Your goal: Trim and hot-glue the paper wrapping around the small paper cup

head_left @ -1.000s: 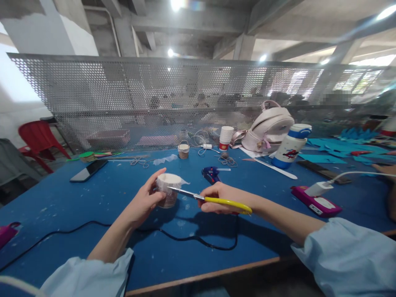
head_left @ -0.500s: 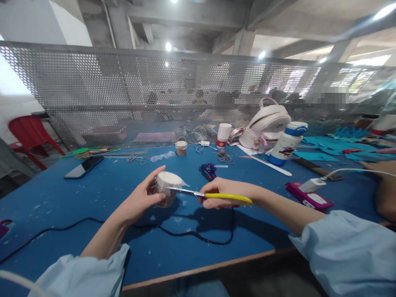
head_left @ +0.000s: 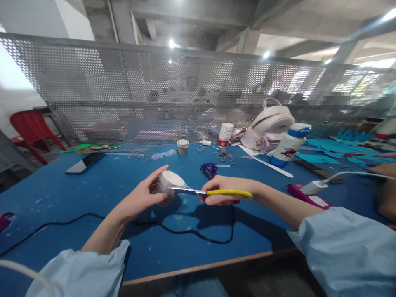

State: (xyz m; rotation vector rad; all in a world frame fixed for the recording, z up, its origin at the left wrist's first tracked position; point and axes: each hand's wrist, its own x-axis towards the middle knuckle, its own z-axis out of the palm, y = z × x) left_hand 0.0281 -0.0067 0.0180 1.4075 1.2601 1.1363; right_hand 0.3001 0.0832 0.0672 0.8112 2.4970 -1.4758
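My left hand [head_left: 148,192] grips a small round cup [head_left: 172,179] with a whitish top and a thin, see-through white wrap around its side. Thumb and fingers curl about the cup's left side, and its lower part is partly covered by them. In my right hand [head_left: 221,185] is a pair of scissors [head_left: 229,192] with yellow handles and metal blades. The blades point left and reach across the front of the cup, close to the wrap at its right edge. Whether they touch it I cannot tell. Behind my right hand lies a dark blue glue gun [head_left: 208,170].
A black cable [head_left: 192,234] runs over the blue table [head_left: 173,264]. Further back stand a small bucket-like cup [head_left: 182,147], stacked paper cups [head_left: 226,134], a pink backpack [head_left: 272,123] and a bottle [head_left: 287,148]. A phone [head_left: 85,163] lies left; a magenta power bank [head_left: 312,196] lies right.
The wrapped cup has tilted slightly in my left hand, and the wrap's loose edge at its right sits nearer the blades. The view has shifted a little; both hands keep their hold.
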